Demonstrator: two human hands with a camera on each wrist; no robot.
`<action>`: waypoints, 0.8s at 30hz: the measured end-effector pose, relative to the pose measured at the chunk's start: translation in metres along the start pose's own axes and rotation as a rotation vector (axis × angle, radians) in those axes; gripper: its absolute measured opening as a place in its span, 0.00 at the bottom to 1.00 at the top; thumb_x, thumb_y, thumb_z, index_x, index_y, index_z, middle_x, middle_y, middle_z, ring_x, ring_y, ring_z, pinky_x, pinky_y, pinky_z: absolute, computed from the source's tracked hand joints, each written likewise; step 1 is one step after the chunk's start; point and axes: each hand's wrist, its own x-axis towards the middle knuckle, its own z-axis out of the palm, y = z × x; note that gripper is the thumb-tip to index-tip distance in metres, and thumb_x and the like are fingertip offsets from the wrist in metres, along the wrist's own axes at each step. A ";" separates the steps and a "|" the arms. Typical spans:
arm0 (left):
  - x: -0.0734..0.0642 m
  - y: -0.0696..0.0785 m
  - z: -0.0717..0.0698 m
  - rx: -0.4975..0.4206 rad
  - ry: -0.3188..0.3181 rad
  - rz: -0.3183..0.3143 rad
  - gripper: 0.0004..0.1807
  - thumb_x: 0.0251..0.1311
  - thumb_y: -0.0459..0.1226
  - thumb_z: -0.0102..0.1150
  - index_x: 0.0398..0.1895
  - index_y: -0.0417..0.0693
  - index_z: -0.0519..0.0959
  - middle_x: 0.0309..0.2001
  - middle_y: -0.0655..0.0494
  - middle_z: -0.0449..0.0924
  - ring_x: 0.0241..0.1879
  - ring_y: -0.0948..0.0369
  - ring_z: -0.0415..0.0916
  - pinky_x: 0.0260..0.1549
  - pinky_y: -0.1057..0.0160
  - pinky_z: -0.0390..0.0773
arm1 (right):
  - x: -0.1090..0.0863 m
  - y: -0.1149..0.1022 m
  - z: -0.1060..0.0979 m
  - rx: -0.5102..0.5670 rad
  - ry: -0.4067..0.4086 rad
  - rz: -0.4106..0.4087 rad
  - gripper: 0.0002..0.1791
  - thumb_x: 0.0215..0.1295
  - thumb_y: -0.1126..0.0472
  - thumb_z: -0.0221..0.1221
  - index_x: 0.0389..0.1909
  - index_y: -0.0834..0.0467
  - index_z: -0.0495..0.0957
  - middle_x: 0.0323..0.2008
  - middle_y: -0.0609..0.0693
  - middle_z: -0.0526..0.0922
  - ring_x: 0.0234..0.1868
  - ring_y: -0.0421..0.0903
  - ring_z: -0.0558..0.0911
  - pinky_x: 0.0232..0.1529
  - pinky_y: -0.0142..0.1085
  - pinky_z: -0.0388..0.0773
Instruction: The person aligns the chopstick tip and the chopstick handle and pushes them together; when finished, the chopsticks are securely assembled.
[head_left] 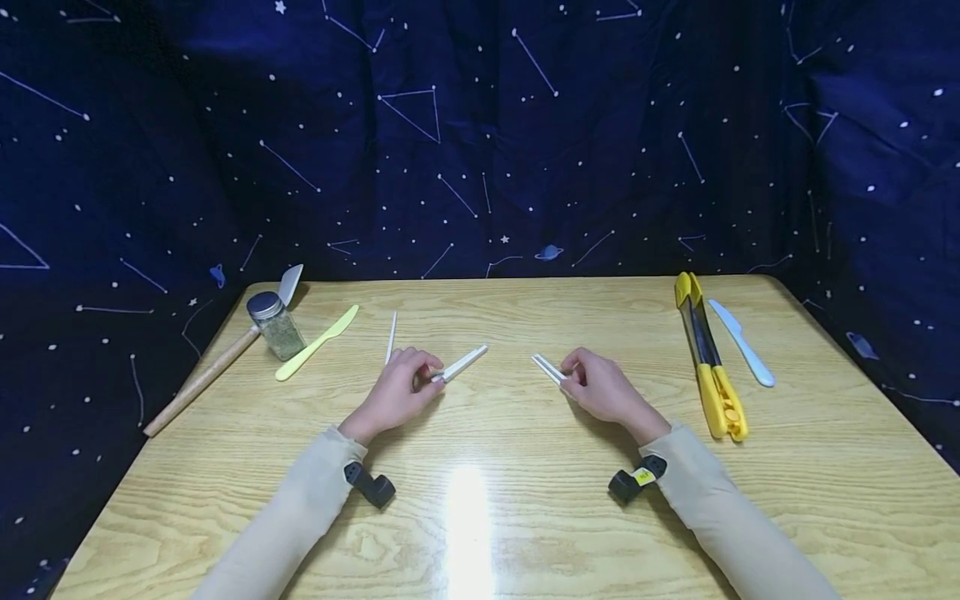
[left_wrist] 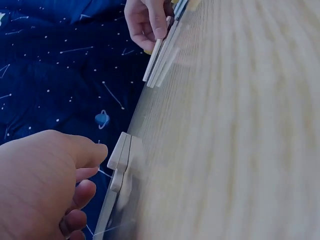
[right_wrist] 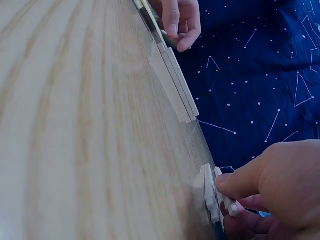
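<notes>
At right hand [head_left: 602, 388], sticks [right_wrist: 209, 184] (white)

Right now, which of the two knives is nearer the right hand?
The light-blue knife, right of the right hand, beside the yellow-handled tongs. The pale-yellow knife lies left of the left hand, by the lidded jar.

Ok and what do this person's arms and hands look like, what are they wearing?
The left hand and right hand wear no gloves. The left sleeve and right sleeve are plain, long and pale beige. Each wrist carries a small black device; the right device has a yellow label, the left device shows none. No cables are visible.
</notes>
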 end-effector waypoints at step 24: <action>0.004 -0.003 0.023 0.050 0.149 -0.008 0.03 0.53 0.33 0.67 0.29 0.43 0.82 0.23 0.55 0.70 0.28 0.60 0.61 0.30 0.65 0.61 | 0.004 -0.005 -0.001 0.123 0.034 0.011 0.13 0.65 0.66 0.57 0.48 0.65 0.76 0.26 0.50 0.73 0.24 0.43 0.70 0.22 0.30 0.66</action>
